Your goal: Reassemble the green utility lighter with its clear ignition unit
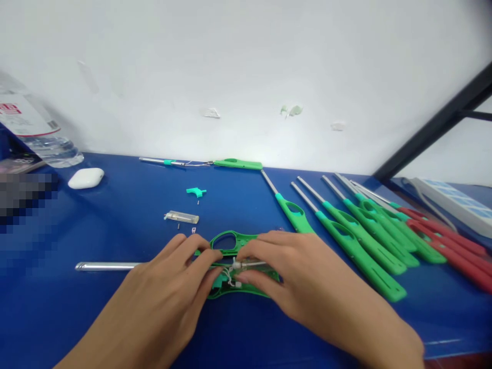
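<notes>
So both hands are low in the frame, forearms angling up from the bottom, fingers curled in toward the center. Right hand [300, 274] has thumb and index clamped on a clear tank [250, 264], which lies between those fingers, white tip facing left. Left hand [167, 282] is bent over the left end of the green shell [246, 293]; can't tell if its fingers are pinching anything. Metal rod [109, 266] pokes out left past that hand.

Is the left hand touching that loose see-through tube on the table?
Apart: the head view shows blue table between left hand and tube.
</notes>
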`<state>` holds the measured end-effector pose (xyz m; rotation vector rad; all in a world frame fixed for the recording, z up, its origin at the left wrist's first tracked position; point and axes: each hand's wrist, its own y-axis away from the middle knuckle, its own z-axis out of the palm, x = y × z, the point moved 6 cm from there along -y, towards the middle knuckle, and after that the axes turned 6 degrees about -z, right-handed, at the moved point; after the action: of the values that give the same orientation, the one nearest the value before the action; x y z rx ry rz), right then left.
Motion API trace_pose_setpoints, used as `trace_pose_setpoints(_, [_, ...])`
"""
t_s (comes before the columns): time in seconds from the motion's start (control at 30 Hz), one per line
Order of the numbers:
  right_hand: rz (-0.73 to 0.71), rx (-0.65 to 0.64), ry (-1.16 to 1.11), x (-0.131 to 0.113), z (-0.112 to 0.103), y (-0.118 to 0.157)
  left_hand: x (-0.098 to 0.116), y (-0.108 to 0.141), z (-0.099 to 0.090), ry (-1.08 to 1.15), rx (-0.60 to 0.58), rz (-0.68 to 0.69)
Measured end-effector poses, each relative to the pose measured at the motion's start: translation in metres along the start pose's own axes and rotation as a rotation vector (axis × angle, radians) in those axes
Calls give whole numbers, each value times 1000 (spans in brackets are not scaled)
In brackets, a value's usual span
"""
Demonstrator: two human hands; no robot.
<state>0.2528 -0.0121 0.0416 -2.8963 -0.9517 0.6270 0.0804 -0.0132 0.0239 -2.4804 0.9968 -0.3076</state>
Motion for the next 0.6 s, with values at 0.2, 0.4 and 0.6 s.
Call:
trace_pose_setpoints(0.2, [22,-55,19,6,6,0,-13,7,7,-5,-56,14])
trace_pose_setpoints(0.4, [36,-72,20,5,6,1,-10,7,6,-2,-44,-14])
trace_pose_setpoints(0.6, [43,-72,37,6,6,-1,-8,11,5,73,-62,-10])
